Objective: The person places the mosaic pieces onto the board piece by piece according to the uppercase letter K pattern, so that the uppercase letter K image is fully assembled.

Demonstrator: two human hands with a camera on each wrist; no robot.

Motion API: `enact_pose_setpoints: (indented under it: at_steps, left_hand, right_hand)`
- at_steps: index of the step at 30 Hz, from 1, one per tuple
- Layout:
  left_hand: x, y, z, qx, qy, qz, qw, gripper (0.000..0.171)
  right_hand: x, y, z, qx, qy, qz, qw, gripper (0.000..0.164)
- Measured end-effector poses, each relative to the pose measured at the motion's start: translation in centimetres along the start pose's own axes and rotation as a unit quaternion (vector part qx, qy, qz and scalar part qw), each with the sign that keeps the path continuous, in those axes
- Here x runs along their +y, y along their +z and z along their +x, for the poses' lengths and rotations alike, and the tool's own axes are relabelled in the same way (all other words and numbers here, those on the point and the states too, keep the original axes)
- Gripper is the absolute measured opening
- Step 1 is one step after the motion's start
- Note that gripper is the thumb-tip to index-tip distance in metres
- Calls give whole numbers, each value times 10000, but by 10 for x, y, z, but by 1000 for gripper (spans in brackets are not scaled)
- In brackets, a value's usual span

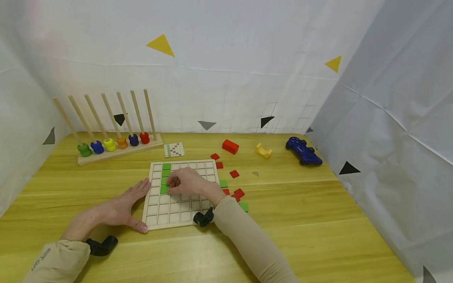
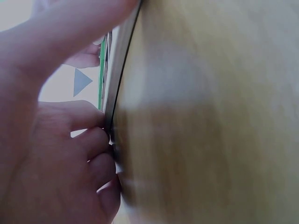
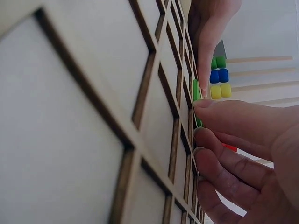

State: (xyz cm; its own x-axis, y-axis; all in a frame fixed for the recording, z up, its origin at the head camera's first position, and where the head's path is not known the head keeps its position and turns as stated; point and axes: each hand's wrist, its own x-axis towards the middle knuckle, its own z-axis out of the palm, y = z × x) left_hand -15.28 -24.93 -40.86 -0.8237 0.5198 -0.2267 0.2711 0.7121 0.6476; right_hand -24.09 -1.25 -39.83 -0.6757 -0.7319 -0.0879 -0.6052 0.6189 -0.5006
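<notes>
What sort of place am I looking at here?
Perhaps a screened-off tabletop play or test area; the wider room is out of view. White sheeting with yellow, black and grey triangles stands behind and beside a yellowish wood-grain table bearing a pale wooden grid board.

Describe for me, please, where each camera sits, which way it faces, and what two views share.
Head: worn on the head, facing forward and down at the grid board; left hand, right hand and both sleeves show.
Left wrist: worn there, facing the board's edge and the table; mostly the left hand, a little of the right.
Right wrist: worn there, facing low across the board; the right hand and part of the left show.
Shared: head and right wrist both show the peg stand and a green tile.
</notes>
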Motion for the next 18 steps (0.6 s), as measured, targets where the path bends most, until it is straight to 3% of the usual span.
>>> enact_pose_setpoints:
  at_steps: [4, 11, 18]
  left_hand:
    - [0, 0, 0, -43, -17, -26, 10000, 131]
    - [-1, 2, 1, -31, -22, -27, 10000, 132]
    - [-1, 1, 0, -23, -6, -93, 10000, 133]
  right_hand:
    - [-3, -5, -3, -83, -50, -220, 9997, 25]
    - [-7, -31, -21, -171, -305, -293, 9990, 32]
    - [12, -52, -47, -172, -225, -78, 9996, 37]
